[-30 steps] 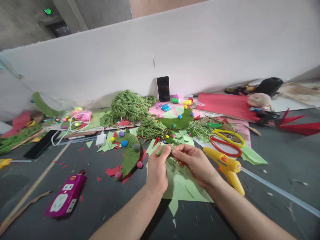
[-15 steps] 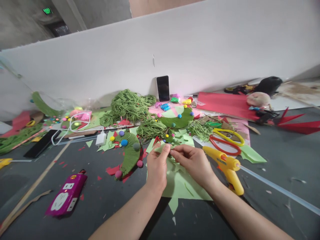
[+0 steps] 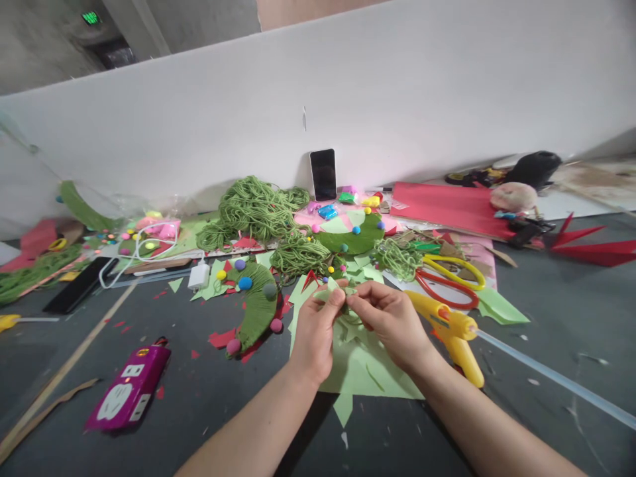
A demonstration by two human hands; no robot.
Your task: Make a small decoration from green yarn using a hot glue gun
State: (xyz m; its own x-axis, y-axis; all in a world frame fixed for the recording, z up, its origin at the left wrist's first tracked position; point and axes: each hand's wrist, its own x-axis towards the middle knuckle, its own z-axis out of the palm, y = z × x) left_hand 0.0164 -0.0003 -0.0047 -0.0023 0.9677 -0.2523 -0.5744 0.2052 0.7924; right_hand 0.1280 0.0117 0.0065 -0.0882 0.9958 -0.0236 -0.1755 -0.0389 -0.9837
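White wall [image 3: 199, 119] runs across the back. Dark table [image 3: 189, 397] in front of it, scattered with red and green scraps.

Red board [image 3: 442, 209] lies flat at right rear. Pale green sheet [image 3: 362, 377] lies under the hands, more paper cuttings on top of it.

Green yarn pile [image 3: 256, 205] sits behind the hands, slightly left, near the wall.

Left hand [image 3: 315, 331] and right hand [image 3: 390, 321] are over the sheet, fingertips together. Left grip: thumb and fingers pinching a small green paper piece. Right grip: also pinched, at the right end of the same piece.

One green crescent [image 3: 258, 305] on the table left of the left hand, another crescent [image 3: 352, 236] just behind the hands, both dotted with balls.

Yellow glue gun [image 3: 457, 334] on its side, right of the right hand, clear stick out the back. Scissors [image 3: 470, 289] just behind it, one handle yellow, one red; blades hard to make out.

Purple box [image 3: 130, 387] front left. Phone [image 3: 323, 175] upright against the wall. White charger [image 3: 199, 275] left of the near crescent.

Green paper piece [image 3: 332, 285]: between both hands' fingertips, above the sheet, mostly covered; exact shape unclear.

Smallest: blue ball [image 3: 245, 283] on the near crescent.
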